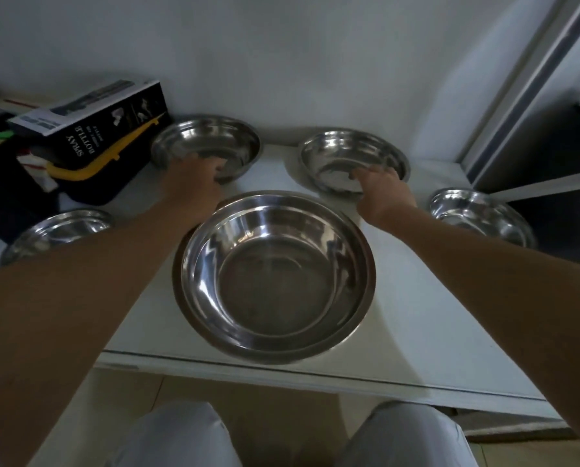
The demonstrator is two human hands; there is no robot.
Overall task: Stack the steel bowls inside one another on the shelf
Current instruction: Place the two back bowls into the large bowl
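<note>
A large steel bowl sits at the front middle of the white shelf; a second rim shows under it. Two smaller steel bowls stand at the back: the back left bowl and the back right bowl. My left hand grips the near rim of the back left bowl. My right hand grips the near rim of the back right bowl. Another steel bowl rests at the far left, partly hidden by my left forearm. One more steel bowl sits at the right edge.
A black spray bottle box leans over a yellow-trimmed dark bag at the back left, close to the left bowl. A white wall stands behind the shelf. A dark sliding door frame borders the right. My knees show below the shelf's front edge.
</note>
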